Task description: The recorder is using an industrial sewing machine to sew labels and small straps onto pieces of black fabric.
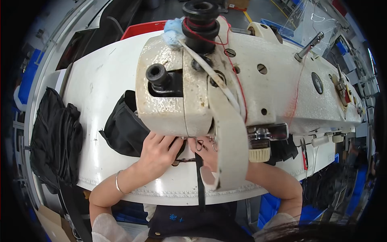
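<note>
A white sewing machine (173, 117) rises in front of me, its head hiding the needle area and some of my fingertips. To the left of the needle area lies a folded piece of black fabric (125, 125). My left hand (160, 153) is closed on the fabric's near right edge, fingers bent downward. Close beside it, my right hand (205, 152) pinches the upper end of a narrow black strip (200, 181), partly covered by the machine's pale guard. The strip runs down over the table's front edge toward my lap.
A thick stack of black fabric pieces (56, 137) lies at the left of the white table (96, 80). On the right are more black pieces (284, 151) and red-handled snips (304, 155). Red thread (238, 76) runs over the machine. A red bin (143, 29) stands behind.
</note>
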The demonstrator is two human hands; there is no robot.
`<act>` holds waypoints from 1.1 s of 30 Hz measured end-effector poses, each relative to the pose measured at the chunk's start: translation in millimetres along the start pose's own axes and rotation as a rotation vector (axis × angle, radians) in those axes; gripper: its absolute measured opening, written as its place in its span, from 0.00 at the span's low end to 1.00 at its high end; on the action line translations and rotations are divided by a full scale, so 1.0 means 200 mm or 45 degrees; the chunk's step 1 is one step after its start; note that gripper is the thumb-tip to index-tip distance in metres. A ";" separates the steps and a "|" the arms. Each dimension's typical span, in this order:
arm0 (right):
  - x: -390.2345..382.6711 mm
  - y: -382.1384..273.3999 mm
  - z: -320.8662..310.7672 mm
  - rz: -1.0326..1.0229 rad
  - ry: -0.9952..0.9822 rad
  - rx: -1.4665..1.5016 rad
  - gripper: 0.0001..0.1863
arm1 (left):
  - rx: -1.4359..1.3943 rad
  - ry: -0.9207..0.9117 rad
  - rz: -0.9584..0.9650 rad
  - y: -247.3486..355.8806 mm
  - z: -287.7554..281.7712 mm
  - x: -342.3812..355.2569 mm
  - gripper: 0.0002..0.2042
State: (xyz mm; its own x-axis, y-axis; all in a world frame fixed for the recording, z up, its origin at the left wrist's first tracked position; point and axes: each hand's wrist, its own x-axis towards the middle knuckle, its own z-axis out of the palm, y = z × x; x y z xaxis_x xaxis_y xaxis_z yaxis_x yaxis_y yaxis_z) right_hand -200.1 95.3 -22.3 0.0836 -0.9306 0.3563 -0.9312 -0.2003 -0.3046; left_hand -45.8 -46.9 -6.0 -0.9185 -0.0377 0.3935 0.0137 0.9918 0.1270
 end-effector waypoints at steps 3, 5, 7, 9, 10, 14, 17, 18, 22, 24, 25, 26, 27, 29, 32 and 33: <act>-0.04 0.02 0.15 -0.020 0.074 0.039 0.17 | -0.077 -0.019 -0.069 0.01 0.00 -0.02 0.17; -0.08 0.03 0.18 -0.008 0.052 0.048 0.17 | -0.084 -0.022 -0.008 -0.01 0.03 -0.06 0.17; -0.10 0.05 0.24 0.010 0.041 0.042 0.18 | -0.089 -0.018 0.070 -0.03 0.04 -0.05 0.17; -0.14 0.08 0.32 0.247 0.260 0.205 0.18 | -0.135 0.003 0.038 -0.05 0.03 -0.02 0.18; -0.12 0.05 0.21 0.250 0.251 0.190 0.18 | -0.147 0.016 0.041 -0.05 0.02 -0.02 0.18; -0.05 0.01 0.04 0.365 0.101 0.434 0.19 | -0.476 -0.016 -0.321 -0.09 0.05 -0.05 0.17; -0.07 0.01 0.05 0.034 0.144 0.013 0.19 | -0.679 0.009 -0.488 -0.08 0.05 -0.03 0.15; -0.07 0.02 0.05 -0.016 0.132 -0.015 0.18 | -0.570 0.072 -0.396 -0.09 0.04 -0.01 0.14; -0.07 0.04 0.08 -0.153 0.197 -0.191 0.12 | -0.771 0.141 -0.618 -0.17 0.09 -0.10 0.12; -0.09 0.05 0.06 -0.201 0.025 -0.181 0.07 | -1.082 0.174 -0.857 -0.19 0.10 -0.10 0.12; -0.09 0.06 0.06 -0.196 0.025 -0.184 0.07 | -1.084 0.171 -0.853 -0.17 0.10 -0.08 0.12; -0.09 0.06 0.07 -0.237 0.009 -0.264 0.05 | -0.774 0.106 -0.567 -0.14 0.11 -0.06 0.13; -0.10 0.06 0.08 -0.281 -0.003 -0.340 0.04 | -0.456 0.041 -0.286 -0.12 0.11 -0.05 0.14; -0.09 0.06 0.10 -0.279 0.030 -0.320 0.04 | -0.276 0.143 -0.059 -0.16 0.20 -0.11 0.16; -0.11 0.07 0.12 -0.269 0.030 -0.289 0.04 | -0.575 -0.305 -0.308 -0.14 0.20 -0.15 0.17; -0.11 0.07 0.13 -0.273 0.007 -0.273 0.05 | -0.559 -0.280 -0.339 -0.14 0.19 -0.16 0.17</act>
State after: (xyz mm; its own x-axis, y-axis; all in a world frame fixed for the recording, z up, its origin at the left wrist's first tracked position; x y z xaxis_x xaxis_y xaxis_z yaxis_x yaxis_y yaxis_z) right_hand -205.2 105.5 -56.9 0.2851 -0.8721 0.3977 -0.9461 -0.3224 -0.0288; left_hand -31.7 -68.6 -57.8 -0.9730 -0.2068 0.1028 -0.1098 0.8058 0.5819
